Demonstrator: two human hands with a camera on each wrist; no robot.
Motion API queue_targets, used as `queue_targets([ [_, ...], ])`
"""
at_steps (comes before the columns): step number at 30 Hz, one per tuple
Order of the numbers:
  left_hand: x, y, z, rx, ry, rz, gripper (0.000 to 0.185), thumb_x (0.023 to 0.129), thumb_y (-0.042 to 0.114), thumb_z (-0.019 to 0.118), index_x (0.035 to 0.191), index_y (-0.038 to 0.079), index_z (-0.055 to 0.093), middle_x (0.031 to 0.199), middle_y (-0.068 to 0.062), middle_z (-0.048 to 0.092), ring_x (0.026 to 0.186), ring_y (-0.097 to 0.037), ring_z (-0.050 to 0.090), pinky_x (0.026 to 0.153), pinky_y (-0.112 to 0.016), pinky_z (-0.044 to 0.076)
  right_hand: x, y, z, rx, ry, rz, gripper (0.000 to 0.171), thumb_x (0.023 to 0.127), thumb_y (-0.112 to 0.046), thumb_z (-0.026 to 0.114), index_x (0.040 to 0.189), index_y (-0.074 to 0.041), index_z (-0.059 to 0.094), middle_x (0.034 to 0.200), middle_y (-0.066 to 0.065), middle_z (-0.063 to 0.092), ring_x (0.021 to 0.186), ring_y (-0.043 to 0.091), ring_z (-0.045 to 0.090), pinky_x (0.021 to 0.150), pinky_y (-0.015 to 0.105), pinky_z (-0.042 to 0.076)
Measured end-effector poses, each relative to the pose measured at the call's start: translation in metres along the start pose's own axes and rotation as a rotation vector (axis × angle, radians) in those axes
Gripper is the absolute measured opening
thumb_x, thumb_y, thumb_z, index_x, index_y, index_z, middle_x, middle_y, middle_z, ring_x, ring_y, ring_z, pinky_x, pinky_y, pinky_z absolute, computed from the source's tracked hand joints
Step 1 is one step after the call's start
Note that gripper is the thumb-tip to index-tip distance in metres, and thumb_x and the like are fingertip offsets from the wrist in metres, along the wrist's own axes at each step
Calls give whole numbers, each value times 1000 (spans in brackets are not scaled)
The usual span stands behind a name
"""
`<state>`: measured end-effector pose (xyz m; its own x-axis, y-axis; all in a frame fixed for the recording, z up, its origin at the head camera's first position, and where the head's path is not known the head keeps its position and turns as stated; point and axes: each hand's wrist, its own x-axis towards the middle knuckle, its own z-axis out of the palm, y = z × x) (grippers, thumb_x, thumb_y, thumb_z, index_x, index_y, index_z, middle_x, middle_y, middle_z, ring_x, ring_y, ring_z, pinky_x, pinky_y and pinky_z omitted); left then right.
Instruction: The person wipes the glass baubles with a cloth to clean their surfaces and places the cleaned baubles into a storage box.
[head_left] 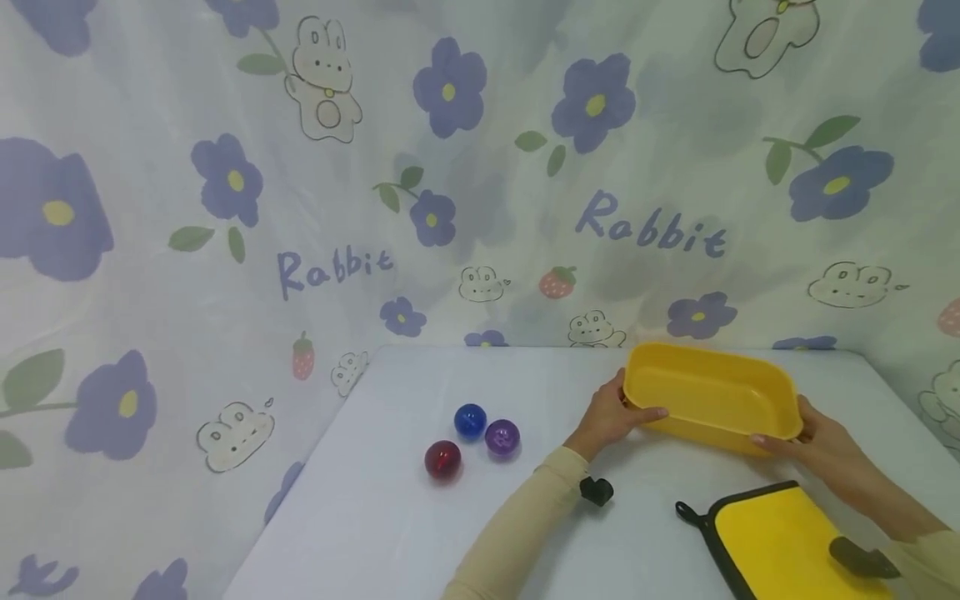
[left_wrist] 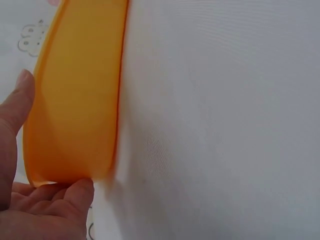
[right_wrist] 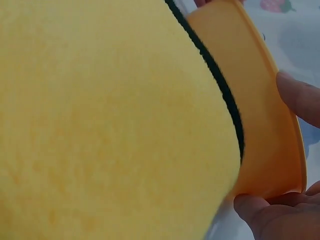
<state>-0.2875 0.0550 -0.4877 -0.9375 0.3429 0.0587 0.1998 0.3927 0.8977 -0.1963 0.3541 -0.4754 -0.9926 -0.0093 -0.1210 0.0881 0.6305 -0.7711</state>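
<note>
A yellow oblong plastic tub [head_left: 701, 431] is at the back right of the white table, its opening tipped toward me. My left hand [head_left: 611, 414] holds its left end, thumb over the near rim and fingers around the end wall. At the other end, my right hand [head_left: 828, 446] grips it the same way. The left wrist view shows the tub's side wall [left_wrist: 80, 90] close by the white tabletop. In the right wrist view, a yellow pot holder [right_wrist: 115, 120] with dark trim covers much of the tub.
Three shiny balls sit left of the hands: a blue ball [head_left: 470, 422], a purple ball [head_left: 502, 437] and a red ball [head_left: 443, 460]. Under my right forearm is the pot holder with its black hanging loop [head_left: 688, 513]. A rabbit-and-flower curtain [head_left: 510, 183] stands behind the table [head_left: 375, 533].
</note>
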Motion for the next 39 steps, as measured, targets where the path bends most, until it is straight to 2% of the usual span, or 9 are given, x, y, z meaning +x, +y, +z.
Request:
queue_targets([
  [7,-8,-5,-9,-16,33,-7,61,83,44,87,133,29,56,114,17,67,98,1,59,100,-22,54,5,-6,6,-5,-12,-51,96,99,-43,69,160,4,13,155,38,32,128,54,42,105,75,41],
  [8,-10,-6,-11,-15,38,-12,61,82,44,87,133,29,56,114,17,67,98,1,59,100,-22,54,6,-6,7,-16,-14,-57,96,99,-43,69,160,4,13,155,38,34,128,53,43,105,70,46],
  [10,-12,-6,-14,-8,48,-23,60,82,44,87,131,29,56,113,18,66,98,2,59,100,-22,54,7,-8,8,-34,-16,-70,94,98,-43,70,159,4,15,153,37,37,125,50,46,100,48,57],
  [12,-15,-7,-17,-4,54,-17,59,82,43,87,130,27,57,112,17,67,97,2,59,99,-21,54,7,-11,10,-41,-19,-79,94,98,-43,70,159,4,16,153,37,38,125,49,47,99,47,57],
  [14,-17,-7,-21,0,54,-5,60,83,42,87,131,24,57,113,15,68,97,1,60,98,-20,54,8,-14,12,-41,-22,-76,94,98,-45,70,159,3,17,153,36,38,125,49,47,101,48,56],
  [17,-20,-8,-25,19,55,2,63,83,43,86,134,21,56,115,13,68,98,1,60,100,-21,54,10,-18,17,-35,-22,-71,94,97,-46,71,158,3,18,151,36,40,123,47,47,105,72,44],
  [22,-26,-10,-31,48,75,-37,68,83,47,86,139,26,53,119,14,67,104,0,60,106,-24,53,12,-23,24,-47,-16,-82,92,96,-46,72,155,3,23,148,34,45,120,43,51,105,69,47],
  [27,-34,-12,-37,39,89,-63,71,83,48,85,143,30,51,125,15,67,109,0,61,109,-27,53,13,-30,31,-23,-25,-90,96,95,-47,73,157,2,20,152,35,41,126,48,48,108,73,41],
  [39,-52,-19,-55,7,108,-33,82,86,42,85,154,19,45,139,4,66,125,-9,62,118,-33,47,17,-44,46,-10,-61,-74,107,93,-50,74,162,2,11,159,36,32,137,55,40,112,74,36],
])
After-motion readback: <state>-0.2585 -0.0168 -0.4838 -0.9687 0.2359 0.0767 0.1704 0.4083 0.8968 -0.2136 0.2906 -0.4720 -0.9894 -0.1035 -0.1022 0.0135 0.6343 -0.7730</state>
